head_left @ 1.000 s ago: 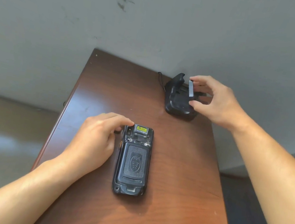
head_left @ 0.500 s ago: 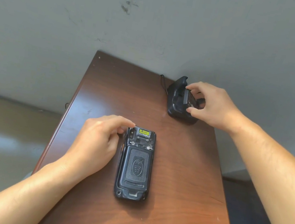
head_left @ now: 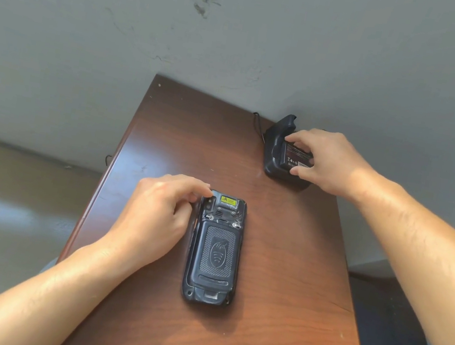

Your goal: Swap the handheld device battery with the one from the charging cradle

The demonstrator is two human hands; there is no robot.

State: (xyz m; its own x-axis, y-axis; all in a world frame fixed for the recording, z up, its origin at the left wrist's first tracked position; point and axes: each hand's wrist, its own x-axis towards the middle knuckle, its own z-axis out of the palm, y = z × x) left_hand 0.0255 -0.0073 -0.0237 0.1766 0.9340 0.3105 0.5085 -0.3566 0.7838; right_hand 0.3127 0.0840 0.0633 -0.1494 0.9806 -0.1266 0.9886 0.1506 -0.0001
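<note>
A black handheld device (head_left: 214, 250) lies face down in the middle of the brown table (head_left: 266, 344), its back cover on and a yellow label at its far end. My left hand (head_left: 157, 217) rests beside it, fingertips touching its top left corner. At the table's far right stands the black charging cradle (head_left: 276, 153). A black battery (head_left: 295, 155) lies flat in the cradle. My right hand (head_left: 323, 159) pinches that battery between thumb and fingers.
A grey wall (head_left: 242, 39) runs right behind the table's far edge. A thin black cable (head_left: 258, 123) leaves the cradle toward the wall. The floor (head_left: 3, 210) drops away past the table's left edge, and a dark floor lies to the right.
My right hand has lowered the battery from upright above the cradle down flat into it. The left hand has stayed at the device's corner.
</note>
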